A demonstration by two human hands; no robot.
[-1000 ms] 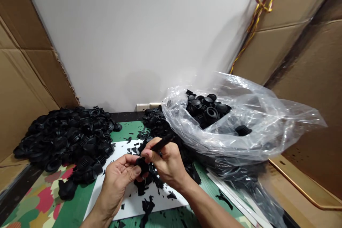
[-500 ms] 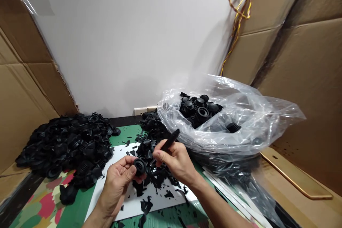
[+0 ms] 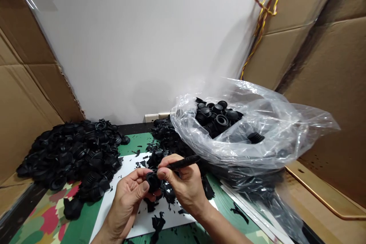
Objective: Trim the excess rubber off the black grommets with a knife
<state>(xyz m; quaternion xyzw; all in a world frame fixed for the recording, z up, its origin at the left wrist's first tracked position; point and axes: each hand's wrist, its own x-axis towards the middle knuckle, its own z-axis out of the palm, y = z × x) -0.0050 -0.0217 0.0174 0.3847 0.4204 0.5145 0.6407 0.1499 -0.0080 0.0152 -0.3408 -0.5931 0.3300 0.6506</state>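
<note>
Between the thumb and fingers of my left hand (image 3: 130, 194) is a round black rubber plug (image 3: 153, 181) with a hollow centre. My right hand (image 3: 184, 183) grips a slim black pen-shaped tool (image 3: 184, 162), tilted with its rear end pointing right. The tool's working tip is hidden by my fingers, close to the plug's upper rim. Both hands nearly meet above a white sheet (image 3: 174, 217), where torn black rubber scraps (image 3: 158, 222) lie scattered.
A big heap of untrimmed black rubber plugs (image 3: 74, 156) sits at the left. To the right, a clear plastic bag (image 3: 274, 148) holds cleaner plugs. More scraps pile up behind the sheet. Cardboard walls (image 3: 31, 68) stand on both sides; a twisted yellow cable (image 3: 259, 26) hangs at the right.
My right hand has closed in on the plug, and the tool has swung from steep to nearly level. The plug has turned in my left hand. The view has shifted slightly.
</note>
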